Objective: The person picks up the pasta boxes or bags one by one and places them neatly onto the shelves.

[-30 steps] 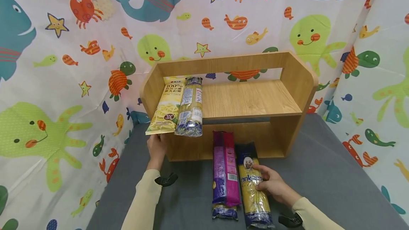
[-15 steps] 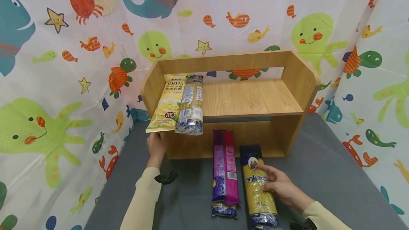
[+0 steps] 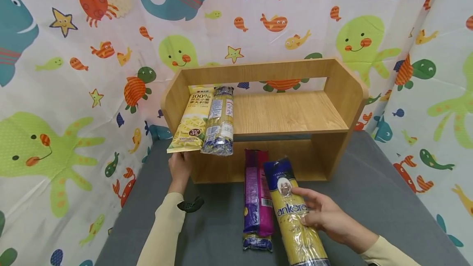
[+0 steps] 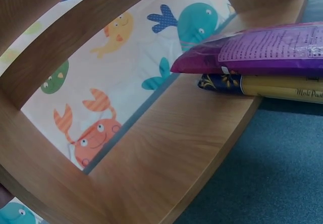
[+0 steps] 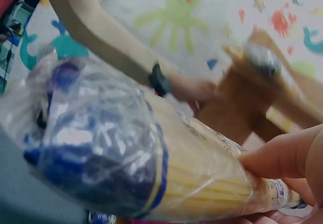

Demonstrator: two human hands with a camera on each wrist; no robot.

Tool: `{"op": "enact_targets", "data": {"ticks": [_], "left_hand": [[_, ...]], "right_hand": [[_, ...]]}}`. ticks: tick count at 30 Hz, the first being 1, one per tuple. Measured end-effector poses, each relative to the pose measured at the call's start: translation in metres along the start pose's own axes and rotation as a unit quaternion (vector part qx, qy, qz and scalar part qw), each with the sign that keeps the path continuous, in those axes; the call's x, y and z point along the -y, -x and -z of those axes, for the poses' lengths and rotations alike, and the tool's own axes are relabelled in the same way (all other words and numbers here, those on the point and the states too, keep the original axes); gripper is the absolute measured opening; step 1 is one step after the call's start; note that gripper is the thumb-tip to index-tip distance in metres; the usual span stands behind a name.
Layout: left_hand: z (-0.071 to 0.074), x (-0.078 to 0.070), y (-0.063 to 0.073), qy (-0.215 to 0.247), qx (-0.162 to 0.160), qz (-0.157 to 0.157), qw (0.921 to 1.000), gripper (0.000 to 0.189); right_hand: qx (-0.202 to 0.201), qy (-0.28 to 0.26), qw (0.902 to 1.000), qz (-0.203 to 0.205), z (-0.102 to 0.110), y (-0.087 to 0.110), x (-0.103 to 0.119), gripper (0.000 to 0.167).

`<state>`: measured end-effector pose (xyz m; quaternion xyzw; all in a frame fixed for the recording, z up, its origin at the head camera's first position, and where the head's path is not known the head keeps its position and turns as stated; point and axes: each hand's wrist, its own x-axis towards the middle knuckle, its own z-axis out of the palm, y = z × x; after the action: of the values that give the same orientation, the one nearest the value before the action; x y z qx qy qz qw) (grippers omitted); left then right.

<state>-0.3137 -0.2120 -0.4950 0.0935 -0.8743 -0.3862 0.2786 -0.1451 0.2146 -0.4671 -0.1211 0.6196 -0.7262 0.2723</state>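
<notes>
My right hand grips a yellow and blue pack of spaghetti marked "ankara", thumb and fingers across its right side. The pack is tilted, its top leaning left over the edge of a purple and pink pasta pack. In the right wrist view the spaghetti pack's clear crinkled end is close to the camera. My left hand holds the left side of a wooden shelf, low down beneath a yellow pasta bag; its fingertips are mostly hidden.
Beside the yellow bag on the upper board lies a clear pasta pack, both overhanging the front edge. Another spaghetti pack lies under the purple one, their far ends on the shelf's lower board. Patterned cloth hangs behind the grey tabletop.
The right hand first slid the ankara spaghetti pack rightward, away from the purple pack. Since then it has raised the pack and tilted its top left. The left hand has stayed at the shelf.
</notes>
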Motion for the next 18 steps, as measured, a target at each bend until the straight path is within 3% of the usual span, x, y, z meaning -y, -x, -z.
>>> {"op": "enact_targets", "data": {"ticks": [10, 18], "left_hand": [[0.0, 0.001, 0.001, 0.001, 0.006, 0.009, 0.9999, 0.028], [-0.001, 0.002, 0.001, 0.003, -0.003, -0.009, 1.0, 0.029]], "right_hand": [[0.114, -0.04, 0.9919, 0.04, -0.027, 0.01, 0.054, 0.065], [0.119, -0.027, 0.9916, 0.044, -0.037, 0.011, 0.097, 0.063]]}}
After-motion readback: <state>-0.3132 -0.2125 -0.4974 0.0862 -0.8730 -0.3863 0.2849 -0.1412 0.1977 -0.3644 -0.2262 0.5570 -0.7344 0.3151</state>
